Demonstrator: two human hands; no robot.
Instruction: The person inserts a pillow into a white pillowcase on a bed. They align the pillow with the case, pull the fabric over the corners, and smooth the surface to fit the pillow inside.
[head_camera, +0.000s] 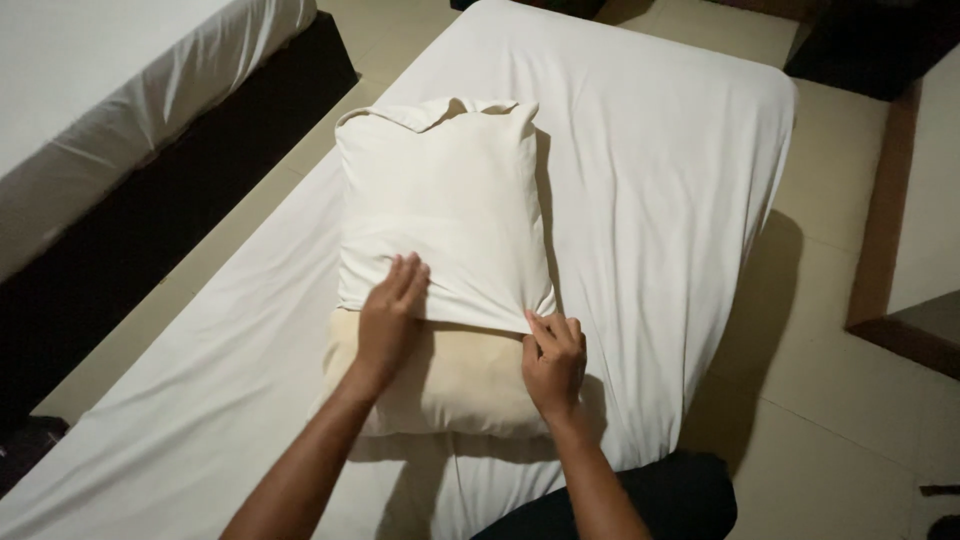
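White cotton covers most of what we see from the head camera: a pillowcase (440, 210) drawn partway over a cream pillow (450, 385), which lies on the sheeted bed (660, 150). Our left hand (388, 318) lies flat on the case's open edge, fingers together and extended, seemingly pressing the fabric down so it stays put. Our right hand (553, 358) pinches the hem at its corner, fingers clamped on the cloth, a grip suited to tugging. A second bed (110, 90) stands apart across a tiled floor (820, 330).
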